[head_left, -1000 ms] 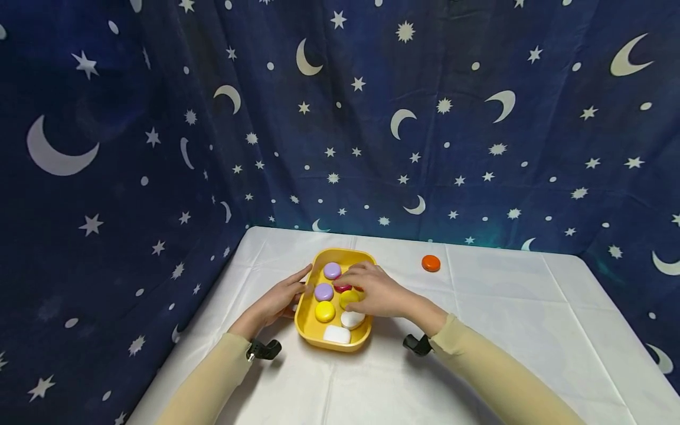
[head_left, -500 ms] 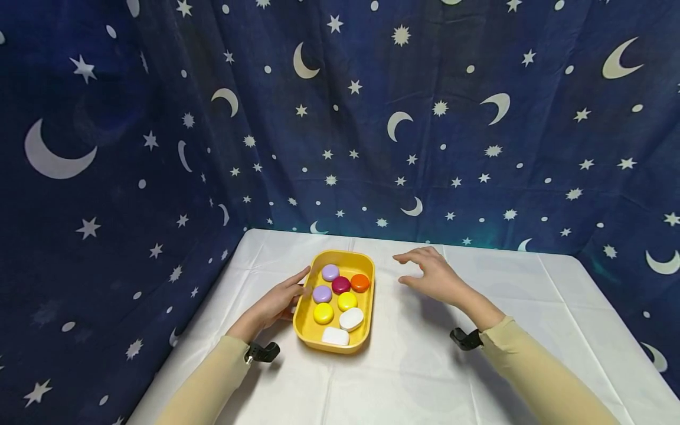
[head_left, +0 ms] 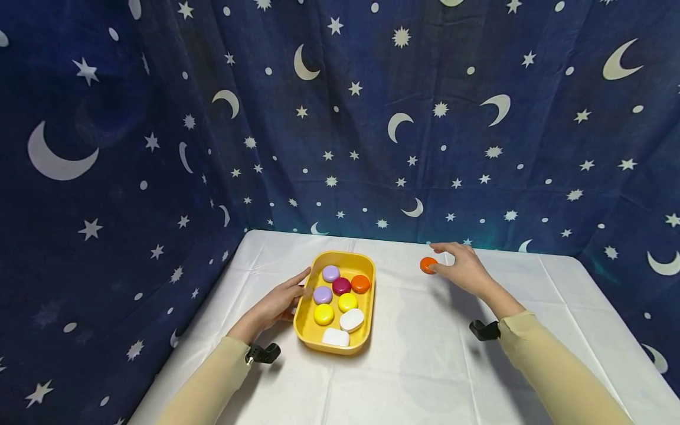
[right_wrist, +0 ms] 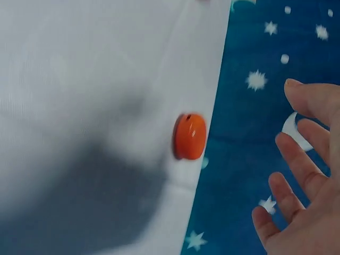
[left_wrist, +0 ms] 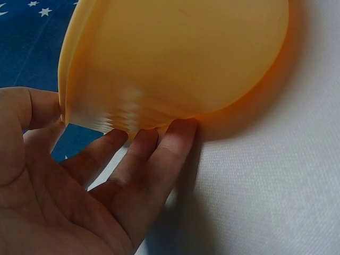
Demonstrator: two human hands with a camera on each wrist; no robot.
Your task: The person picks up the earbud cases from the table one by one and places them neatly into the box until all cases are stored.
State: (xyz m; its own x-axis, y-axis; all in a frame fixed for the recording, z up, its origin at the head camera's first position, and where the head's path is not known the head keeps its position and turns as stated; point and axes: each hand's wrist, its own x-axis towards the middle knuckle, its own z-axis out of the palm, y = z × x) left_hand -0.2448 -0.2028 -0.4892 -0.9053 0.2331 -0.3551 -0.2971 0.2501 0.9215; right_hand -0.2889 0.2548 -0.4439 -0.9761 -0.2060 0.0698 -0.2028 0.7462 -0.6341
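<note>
My left hand (head_left: pixel 276 302) holds the left side of a yellow tray (head_left: pixel 370 319); in the left wrist view its fingertips (left_wrist: pixel 183 127) are against the outer wall. Over at the back of the table, my right hand (head_left: pixel 464 268) hovers by a glossy orange disc (head_left: pixel 427 265), thumb and fingers spread. The right wrist view shows that orange disc (right_wrist: pixel 190 136) lying near the table edge, apart from the fingers. Inside the tray lie another orange disc (head_left: pixel 360 284), a dark red disc (head_left: pixel 341 286), two lilac discs (head_left: pixel 330 273), two yellow discs (head_left: pixel 347 302) and two white rounded pieces (head_left: pixel 351 320).
A white cloth (head_left: pixel 414 366) covers the table, creased in places. Dark blue curtains (head_left: pixel 372 147) with moons and stars hang behind the table and along its left side. A black band (head_left: pixel 484 330) sits at the right wrist.
My right hand has left the tray, leaving an orange disc in it, and moved right to the orange disc at the back. The left hand stays at the tray.
</note>
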